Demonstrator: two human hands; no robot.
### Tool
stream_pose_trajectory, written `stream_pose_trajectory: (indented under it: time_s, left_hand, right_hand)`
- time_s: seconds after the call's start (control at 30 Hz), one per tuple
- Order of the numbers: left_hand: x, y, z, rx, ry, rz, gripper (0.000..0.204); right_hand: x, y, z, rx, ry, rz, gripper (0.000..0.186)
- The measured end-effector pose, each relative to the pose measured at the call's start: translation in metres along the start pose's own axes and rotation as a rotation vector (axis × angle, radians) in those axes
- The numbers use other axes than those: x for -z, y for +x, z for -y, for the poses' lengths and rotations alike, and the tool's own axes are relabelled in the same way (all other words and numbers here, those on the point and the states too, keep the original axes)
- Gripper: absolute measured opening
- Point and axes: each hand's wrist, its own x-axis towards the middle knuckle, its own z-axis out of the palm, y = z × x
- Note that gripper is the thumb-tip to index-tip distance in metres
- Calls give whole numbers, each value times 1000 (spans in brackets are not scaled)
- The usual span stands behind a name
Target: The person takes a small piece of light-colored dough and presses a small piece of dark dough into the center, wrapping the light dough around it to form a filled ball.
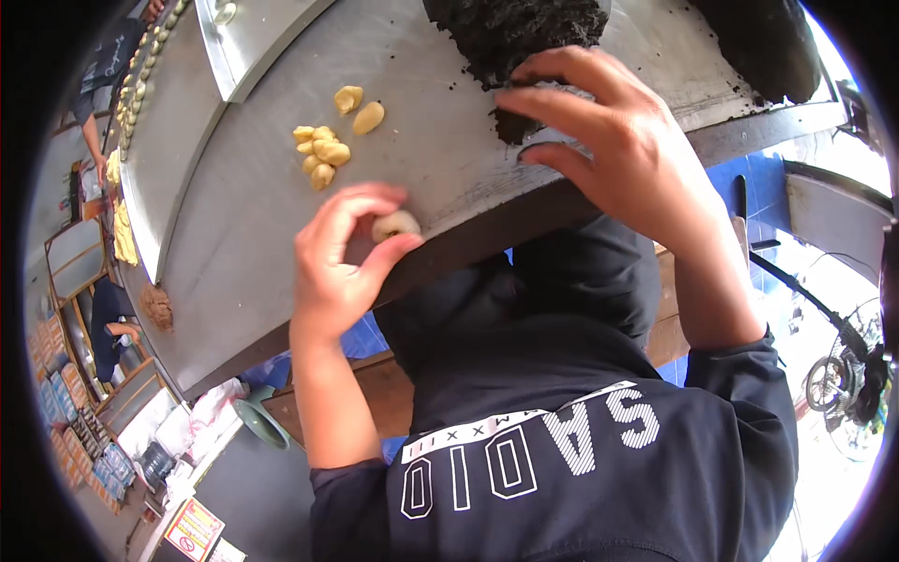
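Observation:
My left hand (pixel 342 258) is at the near edge of the metal table, fingers and thumb curled round a small pale dough ball (pixel 397 223). Its fingertips are slightly blurred. Over to the right, my right hand (pixel 609 126) reaches across the table edge with thumb and fingers apart. Its fingertips are at the near end of a crumbly black paste mass (pixel 520 33), around a small dark lump (pixel 510 126); whether they press on it I cannot tell. Several yellow dough pieces (pixel 323 150) lie beyond my left hand, two of them set slightly apart.
A second dark mass (pixel 763 42) lies at the far right of the table (pixel 412 56). A metal tray (pixel 253 37) stands at the back left, and a brown lump (pixel 156 307) sits at the left edge. Other people's arms (pixel 94 140) show far left, beside rows of small pieces.

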Motion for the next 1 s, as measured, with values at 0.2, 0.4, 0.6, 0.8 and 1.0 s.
stream_pose_trajectory:
  time_s: [0.2,0.4,0.6,0.8,1.0]
  left_hand:
    - [9,59,6,150,-852,-607,44]
    - [4,75,4,-58,661,-261,24]
    - [-7,0,-14,220,-106,-200,23]
    - [-19,-9,-21,104,248,-296,32]
    - [-20,-12,-16,33,254,-279,30]
  right_hand:
    - [-16,-7,3,-41,-127,-97,21]
    - [-11,-13,10,-67,-124,-165,15]
    - [-13,-21,8,-218,-32,-201,33]
    - [-18,-6,4,26,-178,-99,25]
    - [-14,2,7,-31,-139,-28,14]
